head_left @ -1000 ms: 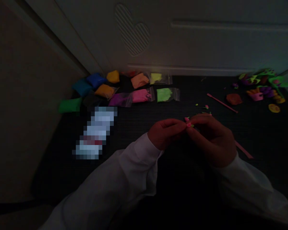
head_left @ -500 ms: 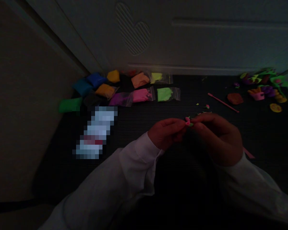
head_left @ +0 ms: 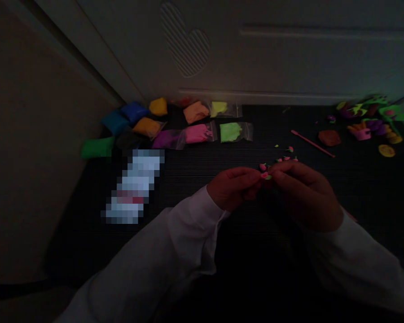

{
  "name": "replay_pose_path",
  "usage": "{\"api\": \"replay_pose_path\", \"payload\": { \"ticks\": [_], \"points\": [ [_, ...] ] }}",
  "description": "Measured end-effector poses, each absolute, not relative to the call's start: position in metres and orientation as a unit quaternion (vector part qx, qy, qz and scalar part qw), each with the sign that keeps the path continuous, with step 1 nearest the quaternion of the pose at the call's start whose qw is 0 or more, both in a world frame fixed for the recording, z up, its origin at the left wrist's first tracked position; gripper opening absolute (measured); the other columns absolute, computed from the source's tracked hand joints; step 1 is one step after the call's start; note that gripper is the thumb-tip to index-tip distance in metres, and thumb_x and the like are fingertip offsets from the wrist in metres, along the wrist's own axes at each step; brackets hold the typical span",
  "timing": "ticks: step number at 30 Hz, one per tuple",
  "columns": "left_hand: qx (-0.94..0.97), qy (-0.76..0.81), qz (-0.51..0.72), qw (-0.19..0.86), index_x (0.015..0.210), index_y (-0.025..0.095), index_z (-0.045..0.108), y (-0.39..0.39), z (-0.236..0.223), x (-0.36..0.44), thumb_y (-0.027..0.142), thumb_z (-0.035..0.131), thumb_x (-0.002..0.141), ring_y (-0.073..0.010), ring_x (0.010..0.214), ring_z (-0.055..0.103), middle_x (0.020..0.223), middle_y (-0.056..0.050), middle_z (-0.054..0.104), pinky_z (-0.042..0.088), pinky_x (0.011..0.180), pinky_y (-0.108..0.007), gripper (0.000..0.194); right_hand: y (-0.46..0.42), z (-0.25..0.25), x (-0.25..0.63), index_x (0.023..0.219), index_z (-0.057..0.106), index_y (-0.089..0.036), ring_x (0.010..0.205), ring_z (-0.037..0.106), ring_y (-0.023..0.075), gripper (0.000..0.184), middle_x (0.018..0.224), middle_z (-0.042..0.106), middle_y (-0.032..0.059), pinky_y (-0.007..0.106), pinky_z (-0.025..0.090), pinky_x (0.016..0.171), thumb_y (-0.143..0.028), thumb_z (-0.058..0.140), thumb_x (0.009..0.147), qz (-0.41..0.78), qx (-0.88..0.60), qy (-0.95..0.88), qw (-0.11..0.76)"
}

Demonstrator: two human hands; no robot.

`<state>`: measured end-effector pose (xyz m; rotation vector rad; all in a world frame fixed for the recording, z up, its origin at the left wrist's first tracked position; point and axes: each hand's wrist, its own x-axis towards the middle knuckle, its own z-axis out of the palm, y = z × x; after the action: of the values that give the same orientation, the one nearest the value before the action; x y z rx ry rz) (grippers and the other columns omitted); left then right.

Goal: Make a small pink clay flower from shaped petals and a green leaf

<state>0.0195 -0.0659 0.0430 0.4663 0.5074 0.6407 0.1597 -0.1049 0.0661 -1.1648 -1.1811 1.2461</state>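
Between my two hands is a tiny pink clay flower point(head_left: 264, 176) with a light green leaf on its right side. My left hand point(head_left: 235, 184) pinches it from the left with thumb and forefinger. From the right, the closed thumb and forefinger of my right hand point(head_left: 306, 193) meet at the green part. Just beyond the fingertips lie several small pink clay buds point(head_left: 286, 159) with green bits, partly hidden by my right hand. Another pink bud point(head_left: 290, 149) and a yellow-green crumb point(head_left: 276, 146) are a little farther off.
Bags of coloured clay point(head_left: 200, 133) line the back left of the dark table point(head_left: 188, 179). A blurred, lit phone-like screen point(head_left: 134, 188) lies left. At right are a pink modelling tool point(head_left: 313, 143), a brown clay lump point(head_left: 329, 137) and finished clay pieces point(head_left: 360, 131). A white panel point(head_left: 289, 58) stands behind.
My right hand has shifted slightly down and turned, showing more of the pink buds behind it. The flower between my fingertips has tilted a little; my left hand stays nearly still.
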Motion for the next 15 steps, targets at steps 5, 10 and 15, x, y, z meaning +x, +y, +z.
{"api": "replay_pose_path", "payload": {
  "ticks": [5, 10, 15],
  "points": [
    [0.235, 0.237, 0.297, 0.895, 0.064, 0.012, 0.059, -0.066, 0.043, 0.02, 0.028, 0.069, 0.055, -0.0053, 0.052, 0.044, 0.058, 0.001, 0.052, 0.029, 0.049, -0.02, 0.02, -0.109, 0.07, 0.157, 0.088, 0.06, -0.026, 0.073, 0.057, 0.0101, 0.017, 0.08, 0.06, -0.002, 0.022, 0.047, 0.064, -0.024, 0.059, 0.071, 0.497, -0.472, -0.516, 0.513],
    [0.261, 0.237, 0.275, 0.894, 0.062, 0.012, 0.059, -0.066, 0.044, 0.019, 0.029, 0.07, 0.053, -0.0061, 0.051, 0.043, 0.055, 0.001, 0.051, 0.025, 0.048, -0.021, 0.022, -0.109, 0.073, 0.162, 0.083, 0.061, -0.026, 0.075, 0.056, 0.0113, 0.011, 0.08, 0.06, -0.0012, 0.024, 0.045, 0.065, -0.026, 0.056, 0.074, 0.464, -0.487, -0.546, 0.499],
    [0.293, 0.239, 0.239, 0.895, 0.062, 0.011, 0.062, -0.063, 0.046, 0.016, 0.028, 0.069, 0.052, -0.0058, 0.048, 0.042, 0.052, 0.001, 0.05, 0.023, 0.048, -0.022, 0.021, -0.107, 0.078, 0.165, 0.078, 0.062, -0.023, 0.075, 0.055, 0.0123, 0.007, 0.075, 0.059, -0.0004, 0.025, 0.044, 0.065, -0.024, 0.057, 0.072, 0.453, -0.483, -0.592, 0.459]
  ]
}}
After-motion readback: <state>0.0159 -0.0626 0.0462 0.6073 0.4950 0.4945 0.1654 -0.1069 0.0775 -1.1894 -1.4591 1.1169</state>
